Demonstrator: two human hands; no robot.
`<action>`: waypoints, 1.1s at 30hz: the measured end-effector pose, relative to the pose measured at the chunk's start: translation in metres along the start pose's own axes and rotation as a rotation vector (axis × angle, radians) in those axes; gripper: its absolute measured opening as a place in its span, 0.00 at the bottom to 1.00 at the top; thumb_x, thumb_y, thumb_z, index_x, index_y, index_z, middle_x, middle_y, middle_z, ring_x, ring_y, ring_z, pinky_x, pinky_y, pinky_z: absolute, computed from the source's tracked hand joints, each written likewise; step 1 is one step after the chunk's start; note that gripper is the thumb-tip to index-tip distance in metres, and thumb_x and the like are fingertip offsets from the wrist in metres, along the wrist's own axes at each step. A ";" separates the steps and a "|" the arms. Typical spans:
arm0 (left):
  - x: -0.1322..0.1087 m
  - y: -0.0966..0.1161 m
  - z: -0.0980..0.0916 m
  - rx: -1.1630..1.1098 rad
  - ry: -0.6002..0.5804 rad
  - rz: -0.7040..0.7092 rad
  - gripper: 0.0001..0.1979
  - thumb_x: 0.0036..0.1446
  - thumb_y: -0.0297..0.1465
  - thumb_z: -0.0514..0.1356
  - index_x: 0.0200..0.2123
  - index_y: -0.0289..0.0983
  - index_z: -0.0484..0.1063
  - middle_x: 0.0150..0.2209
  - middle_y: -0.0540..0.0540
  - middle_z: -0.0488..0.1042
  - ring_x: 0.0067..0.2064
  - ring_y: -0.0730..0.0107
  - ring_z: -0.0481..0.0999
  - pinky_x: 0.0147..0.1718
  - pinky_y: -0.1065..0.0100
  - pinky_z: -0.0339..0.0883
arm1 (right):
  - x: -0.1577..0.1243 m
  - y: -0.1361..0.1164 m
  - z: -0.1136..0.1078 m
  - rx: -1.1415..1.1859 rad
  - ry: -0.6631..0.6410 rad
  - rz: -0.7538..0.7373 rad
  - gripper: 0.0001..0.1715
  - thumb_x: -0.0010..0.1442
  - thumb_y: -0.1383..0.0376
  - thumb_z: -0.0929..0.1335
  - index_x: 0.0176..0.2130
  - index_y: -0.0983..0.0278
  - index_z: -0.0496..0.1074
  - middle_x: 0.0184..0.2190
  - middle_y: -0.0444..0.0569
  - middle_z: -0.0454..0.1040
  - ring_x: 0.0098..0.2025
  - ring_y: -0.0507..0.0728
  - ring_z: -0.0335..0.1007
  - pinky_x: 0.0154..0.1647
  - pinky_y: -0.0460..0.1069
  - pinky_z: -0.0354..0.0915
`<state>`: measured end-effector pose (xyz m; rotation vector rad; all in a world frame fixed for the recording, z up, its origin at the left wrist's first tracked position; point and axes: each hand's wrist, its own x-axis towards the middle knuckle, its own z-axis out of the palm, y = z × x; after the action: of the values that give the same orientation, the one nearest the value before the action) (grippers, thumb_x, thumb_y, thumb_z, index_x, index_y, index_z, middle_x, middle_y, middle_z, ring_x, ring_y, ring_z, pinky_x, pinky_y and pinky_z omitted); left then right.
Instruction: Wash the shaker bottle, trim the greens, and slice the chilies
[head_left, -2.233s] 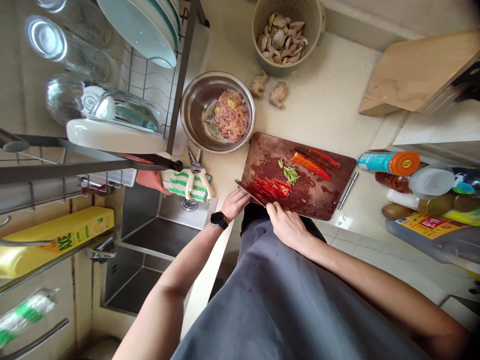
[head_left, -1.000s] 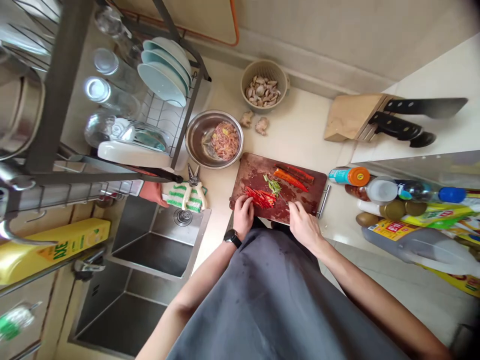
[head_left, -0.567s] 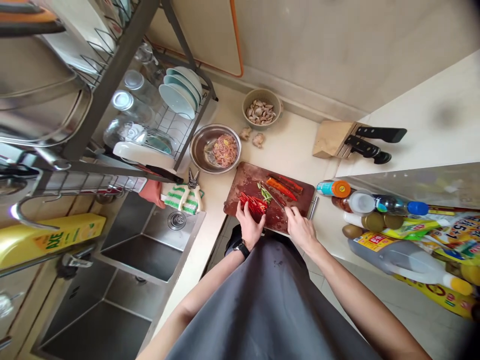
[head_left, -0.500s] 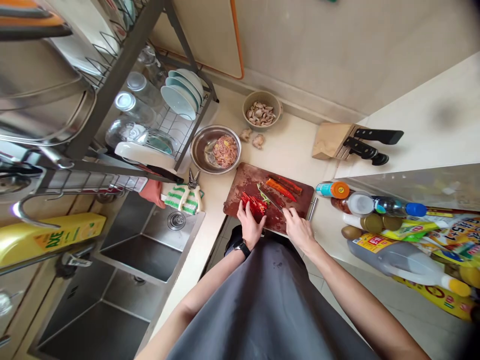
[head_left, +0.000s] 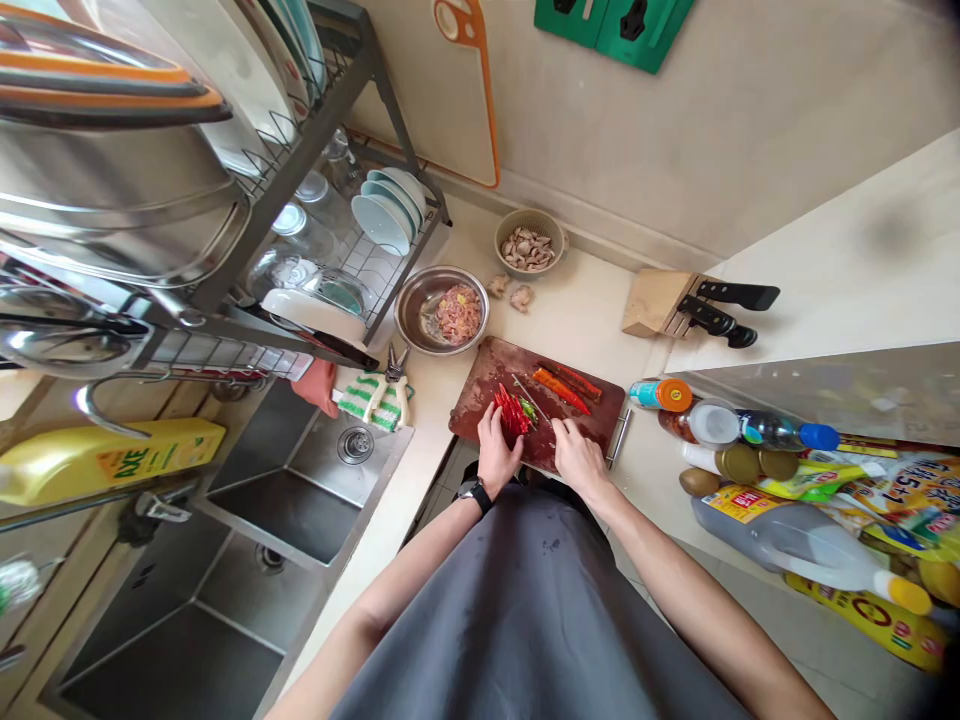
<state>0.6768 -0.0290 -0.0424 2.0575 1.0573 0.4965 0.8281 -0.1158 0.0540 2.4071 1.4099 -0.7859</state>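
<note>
My right hand (head_left: 579,455) is closed round the handle of a kitchen knife (head_left: 531,398), its thin blade slanting up and left over the cutting board (head_left: 474,392). Beside the blade lies a pile of red chili strips (head_left: 511,408), and my left hand (head_left: 497,455) has its fingers and thumb curled round the pile's near side. A few green strips (head_left: 529,411) sit between the pile and the knife. Longer red chili pieces (head_left: 564,390) rest further right on the dark red board. Much of the knife handle is hidden by my fingers.
Behind the board stand a steel bowl of sliced meat (head_left: 457,315), ginger pieces (head_left: 520,297) and a basket of garlic cloves (head_left: 527,248). A knife block (head_left: 651,303) is at the back right, bottles (head_left: 780,540) at the right. Scissors (head_left: 397,385) lie by the sink (head_left: 390,470).
The knife has moved left, up to the red strips, and its blade now lies across the green bits. The view has tilted up, showing a green socket plate.
</note>
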 end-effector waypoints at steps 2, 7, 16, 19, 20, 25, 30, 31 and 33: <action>0.001 0.000 -0.002 -0.010 -0.006 0.005 0.36 0.59 0.29 0.62 0.68 0.36 0.54 0.68 0.30 0.57 0.70 0.45 0.58 0.66 0.41 0.58 | 0.000 -0.004 -0.003 -0.023 -0.024 -0.027 0.27 0.71 0.70 0.55 0.66 0.63 0.60 0.55 0.60 0.70 0.42 0.57 0.80 0.41 0.49 0.69; 0.013 0.005 -0.041 -0.016 0.138 0.011 0.25 0.60 0.25 0.58 0.61 0.37 0.64 0.59 0.34 0.69 0.62 0.52 0.69 0.61 0.45 0.66 | -0.017 -0.005 -0.013 -0.054 0.024 -0.091 0.26 0.72 0.69 0.54 0.65 0.60 0.61 0.57 0.58 0.68 0.41 0.56 0.79 0.38 0.48 0.69; 0.066 0.057 -0.115 0.099 -0.473 0.452 0.11 0.57 0.21 0.56 0.33 0.41 0.77 0.38 0.45 0.77 0.41 0.62 0.77 0.44 0.62 0.73 | -0.013 -0.002 -0.020 -0.174 0.100 -0.335 0.21 0.71 0.72 0.55 0.52 0.65 0.72 0.52 0.59 0.72 0.42 0.57 0.78 0.38 0.47 0.67; 0.073 0.060 -0.094 0.148 -0.641 0.415 0.14 0.55 0.20 0.54 0.32 0.39 0.78 0.36 0.44 0.78 0.40 0.63 0.77 0.44 0.64 0.73 | -0.010 -0.005 -0.021 -0.170 0.136 -0.422 0.21 0.72 0.72 0.55 0.49 0.65 0.73 0.51 0.58 0.74 0.41 0.56 0.78 0.37 0.47 0.67; 0.074 0.058 -0.087 0.146 -0.646 0.398 0.15 0.54 0.20 0.54 0.34 0.39 0.79 0.37 0.43 0.78 0.40 0.62 0.77 0.45 0.64 0.73 | -0.010 -0.006 -0.021 -0.163 0.149 -0.450 0.20 0.71 0.72 0.56 0.49 0.64 0.74 0.51 0.58 0.74 0.41 0.56 0.78 0.37 0.46 0.66; 0.078 0.053 -0.064 0.127 -0.652 0.390 0.19 0.51 0.18 0.53 0.38 0.36 0.81 0.40 0.40 0.80 0.44 0.60 0.79 0.50 0.61 0.73 | -0.014 -0.007 -0.021 -0.142 0.192 -0.564 0.16 0.70 0.73 0.59 0.45 0.65 0.75 0.49 0.57 0.75 0.39 0.54 0.77 0.35 0.46 0.65; 0.073 0.064 -0.066 0.177 -0.448 0.322 0.19 0.55 0.19 0.53 0.42 0.37 0.80 0.44 0.40 0.80 0.47 0.60 0.79 0.52 0.60 0.73 | -0.020 0.006 -0.019 -0.142 0.213 -0.636 0.16 0.69 0.74 0.60 0.46 0.64 0.74 0.48 0.56 0.75 0.37 0.54 0.78 0.34 0.46 0.65; 0.072 0.065 -0.071 0.174 -0.385 0.294 0.19 0.56 0.20 0.54 0.44 0.37 0.80 0.47 0.40 0.80 0.49 0.60 0.79 0.54 0.60 0.72 | -0.021 0.012 -0.018 -0.135 0.210 -0.633 0.16 0.68 0.74 0.60 0.46 0.64 0.74 0.48 0.56 0.75 0.37 0.55 0.78 0.34 0.46 0.65; 0.073 0.064 -0.086 0.149 -0.286 0.190 0.16 0.58 0.23 0.55 0.45 0.37 0.80 0.49 0.40 0.80 0.49 0.60 0.79 0.54 0.59 0.72 | -0.025 0.026 -0.017 -0.112 0.213 -0.603 0.17 0.67 0.74 0.60 0.47 0.64 0.74 0.49 0.56 0.75 0.37 0.55 0.79 0.34 0.46 0.64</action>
<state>0.6986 0.0458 0.0616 2.2916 0.7531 0.2106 0.8465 -0.1392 0.0808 2.0342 2.2478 -0.5500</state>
